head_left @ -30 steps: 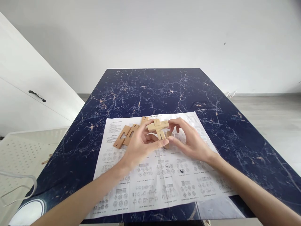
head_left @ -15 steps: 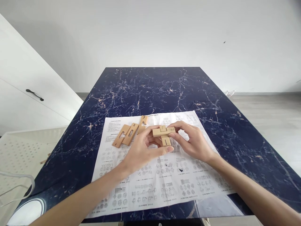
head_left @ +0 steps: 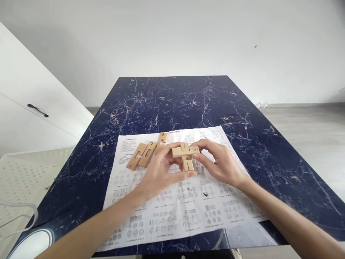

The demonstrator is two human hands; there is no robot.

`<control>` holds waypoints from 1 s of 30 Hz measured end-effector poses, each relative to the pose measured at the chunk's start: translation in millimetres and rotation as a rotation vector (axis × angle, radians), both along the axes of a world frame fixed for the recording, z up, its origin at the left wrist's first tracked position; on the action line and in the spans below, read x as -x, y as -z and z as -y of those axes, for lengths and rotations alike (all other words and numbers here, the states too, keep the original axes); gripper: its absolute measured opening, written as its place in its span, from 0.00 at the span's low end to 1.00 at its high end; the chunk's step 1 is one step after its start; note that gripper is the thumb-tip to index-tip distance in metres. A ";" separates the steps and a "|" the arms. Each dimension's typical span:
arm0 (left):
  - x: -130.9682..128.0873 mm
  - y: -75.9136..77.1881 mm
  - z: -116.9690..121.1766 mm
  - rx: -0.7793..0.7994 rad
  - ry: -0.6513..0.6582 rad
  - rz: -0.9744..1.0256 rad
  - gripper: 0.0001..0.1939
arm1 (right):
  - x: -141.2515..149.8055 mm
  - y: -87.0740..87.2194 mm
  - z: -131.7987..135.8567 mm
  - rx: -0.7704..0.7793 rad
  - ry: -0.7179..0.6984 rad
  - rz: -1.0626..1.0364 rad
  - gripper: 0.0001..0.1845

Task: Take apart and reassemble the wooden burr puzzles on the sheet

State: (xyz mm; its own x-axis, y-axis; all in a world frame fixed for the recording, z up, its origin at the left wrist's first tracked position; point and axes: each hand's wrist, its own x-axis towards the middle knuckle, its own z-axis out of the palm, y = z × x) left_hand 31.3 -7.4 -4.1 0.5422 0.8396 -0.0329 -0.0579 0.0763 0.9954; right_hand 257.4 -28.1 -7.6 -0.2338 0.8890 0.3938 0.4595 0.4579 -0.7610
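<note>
Over the printed sheet, I hold a small wooden interlocking puzzle (head_left: 181,152) made of fitted notched blocks, with pen marks on its faces. My left hand (head_left: 164,165) grips it from the left, thumb under the lower block marked with a stroke. My right hand (head_left: 217,160) pinches the right end of the crosswise block between thumb and fingers. Left of my hands lie three flat slotted wooden pieces: one marked 1 (head_left: 132,164), one marked 2 (head_left: 144,160) and one marked 3 (head_left: 162,138), the last partly behind my left hand.
Beneath everything is a creased paper sheet (head_left: 161,230) of puzzle diagrams on a dark blue marbled table (head_left: 167,100). A clear plastic sheet (head_left: 248,235) lies at the near edge. At lower left are a round white object (head_left: 33,244) and a perforated cream basket (head_left: 21,176).
Both hands have turned the puzzle so its crosswise block lies level. My right fingers have closed on that block's right end, and a small block seen beneath is now out of sight.
</note>
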 end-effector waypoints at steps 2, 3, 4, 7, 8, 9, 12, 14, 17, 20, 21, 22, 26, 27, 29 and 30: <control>0.7 -0.1 -1.2 0.004 0.019 0.010 0.35 | -0.9 0.4 0.6 -0.029 0.003 0.023 0.12; 1.0 -0.2 -1.6 0.004 0.023 0.011 0.35 | -1.3 0.7 0.9 -0.040 0.002 0.029 0.12; 1.2 -0.3 -1.8 0.003 0.025 0.009 0.35 | -1.6 0.9 1.1 -0.046 0.001 0.032 0.11; 1.5 -0.3 -1.3 -0.016 0.019 -0.010 0.35 | -1.5 1.3 1.3 -0.034 -0.005 0.021 0.12; 1.4 -0.3 -0.9 -0.026 0.013 -0.019 0.36 | -1.3 1.2 1.1 -0.024 -0.007 0.013 0.12; 1.3 -0.4 -0.5 -0.036 0.006 -0.027 0.36 | -1.0 1.0 1.0 -0.014 -0.010 0.003 0.12; 0.7 -1.7 0.5 -0.059 -0.006 -0.038 0.36 | 0.1 -0.2 0.7 0.006 -0.022 -0.022 0.13; 0.1 -3.1 0.7 -0.070 -0.009 -0.041 0.36 | 0.4 -1.4 0.9 0.023 -0.027 -0.042 0.13; -0.3 -4.9 0.6 -0.096 -0.014 -0.051 0.36 | 0.4 -2.5 1.8 0.070 -0.043 -0.091 0.14; -0.3 -5.6 0.6 -0.119 -0.018 -0.057 0.36 | 0.5 -2.2 2.2 0.106 -0.059 -0.131 0.13; -0.4 -5.6 0.6 -0.119 -0.022 -0.059 0.36 | 0.7 -1.7 2.0 0.114 -0.062 -0.138 0.13; -0.4 -5.6 0.8 -0.114 -0.027 -0.063 0.36 | 0.9 -0.9 1.7 0.121 -0.062 -0.145 0.13; -0.8 -5.4 1.8 -0.070 -0.046 -0.067 0.37 | 1.6 2.6 -1.1 0.139 -0.042 -0.173 0.14; -0.9 -5.5 1.9 -0.055 -0.051 -0.064 0.37 | 1.4 3.3 -2.0 0.139 -0.040 -0.180 0.14; -1.2 -6.0 1.8 -0.022 -0.065 -0.063 0.37 | 0.1 3.9 -3.7 0.136 -0.036 -0.186 0.15; -1.3 -6.5 1.4 -0.009 -0.074 -0.064 0.37 | -0.8 3.8 -4.5 0.138 -0.023 -0.181 0.16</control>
State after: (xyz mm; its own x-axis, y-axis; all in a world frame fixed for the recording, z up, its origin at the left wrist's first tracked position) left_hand 32.6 -8.8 2.4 0.4756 0.8778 -0.0573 0.0005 0.0649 0.9979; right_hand 258.3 -23.6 -11.4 -0.1911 0.9325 0.3065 0.3006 0.3528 -0.8861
